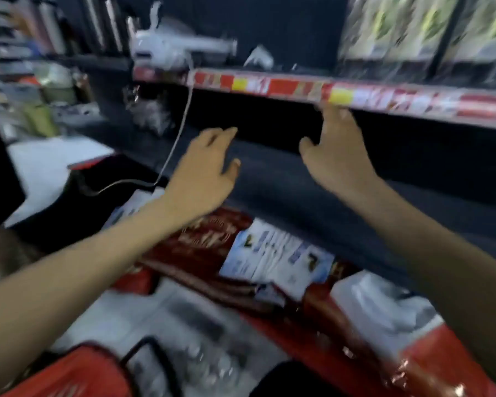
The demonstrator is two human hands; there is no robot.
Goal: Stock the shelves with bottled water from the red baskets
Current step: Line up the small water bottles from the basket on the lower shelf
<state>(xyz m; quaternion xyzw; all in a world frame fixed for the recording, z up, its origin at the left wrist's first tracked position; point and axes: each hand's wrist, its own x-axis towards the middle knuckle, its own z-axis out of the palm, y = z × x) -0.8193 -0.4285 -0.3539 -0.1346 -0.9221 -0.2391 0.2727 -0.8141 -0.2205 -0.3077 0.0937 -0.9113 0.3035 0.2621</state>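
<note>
The picture is blurred by motion. My left hand (205,170) and my right hand (334,156) are both stretched out in front of a dark shelf (312,179), fingers apart, holding nothing. The fingertips of my right hand reach the red and yellow price strip (298,88) on the shelf above. A red basket (78,376) with a black handle sits at the bottom left, and clear bottled water (201,365) shows blurred beside it at the bottom centre.
Red packaged goods (212,242) with white labels lie below the shelf. A white device (169,48) with a hanging cable sits on the upper shelf. Green-printed packs (413,27) stand at the top right. Cluttered shelves fill the left side.
</note>
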